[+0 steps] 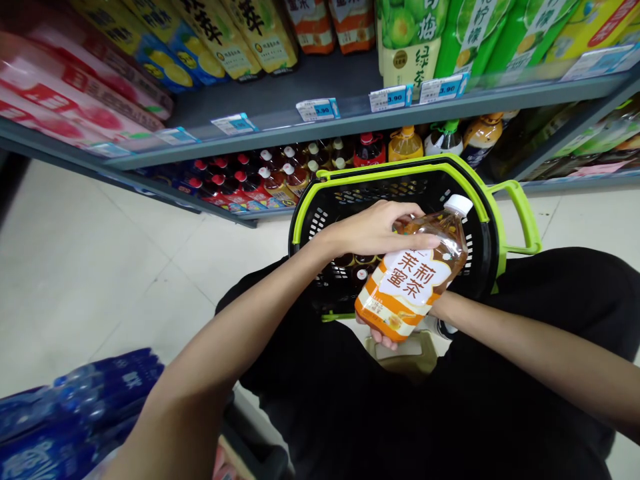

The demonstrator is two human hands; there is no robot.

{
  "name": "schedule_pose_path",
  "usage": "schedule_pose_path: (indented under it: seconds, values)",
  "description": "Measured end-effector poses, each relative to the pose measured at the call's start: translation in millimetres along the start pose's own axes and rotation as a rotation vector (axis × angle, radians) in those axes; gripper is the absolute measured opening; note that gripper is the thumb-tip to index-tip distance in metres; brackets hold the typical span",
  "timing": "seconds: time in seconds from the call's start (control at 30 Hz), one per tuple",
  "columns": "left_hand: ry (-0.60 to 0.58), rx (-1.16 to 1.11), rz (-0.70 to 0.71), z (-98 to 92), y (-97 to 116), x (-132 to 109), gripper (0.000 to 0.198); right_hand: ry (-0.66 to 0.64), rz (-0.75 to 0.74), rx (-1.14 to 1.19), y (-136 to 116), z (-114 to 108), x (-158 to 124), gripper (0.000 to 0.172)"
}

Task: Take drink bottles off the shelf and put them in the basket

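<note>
A bottle of amber tea (pixel 411 287) with a white cap and an orange-and-white label is tilted above the shopping basket, its cap toward the upper right. From the upper left, my left hand (pixel 383 227) grips the bottle near its shoulder, thumb across the front. My right hand (pixel 383 337) holds it from behind and below; only some fingertips show beneath the base, and the palm is hidden. The black basket (pixel 493 247) with a lime-green rim stands between my knees and the shelf. Dark bottles (pixel 363 273) lie inside it, partly covered by my left wrist.
Ahead is a store shelf (pixel 280 90) with drink cartons and price tags. Below it stand rows of bottles (pixel 250 180). The basket's green handle (pixel 525 220) sticks out to the right. Blue-wrapped bottle packs (pixel 80 407) lie at the lower left on the pale tiled floor (pixel 145 247).
</note>
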State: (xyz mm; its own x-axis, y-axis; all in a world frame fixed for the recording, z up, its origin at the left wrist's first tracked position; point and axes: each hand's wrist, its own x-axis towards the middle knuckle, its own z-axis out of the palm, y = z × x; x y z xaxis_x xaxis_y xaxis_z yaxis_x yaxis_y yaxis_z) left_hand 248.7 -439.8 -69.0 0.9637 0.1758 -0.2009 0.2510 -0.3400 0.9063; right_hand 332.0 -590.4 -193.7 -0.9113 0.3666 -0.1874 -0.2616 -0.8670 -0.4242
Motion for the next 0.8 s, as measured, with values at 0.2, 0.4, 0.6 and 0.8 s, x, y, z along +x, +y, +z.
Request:
schedule_pose_path:
  seconds: [0.2, 0.4, 0.6, 0.8]
  values:
    - [0.02, 0.031, 0.055, -0.1, 1, -1, 0.05, -0.074, 0.045, 0.016, 4, -17, 12, 0.066]
    - [0.026, 0.043, 0.064, -1.1, 1, -1, 0.051, -0.036, -0.053, 0.06, 1, -7, 11, 0.059]
    - [0.03, 0.07, 0.049, -1.4, 1, -1, 0.056, 0.008, -0.157, 0.104, -17, 22, 12, 0.059]
    - [0.04, 0.083, 0.03, -1.3, 5, -3, 0.06, 0.078, -0.156, 0.139, -24, 30, 9, 0.056]
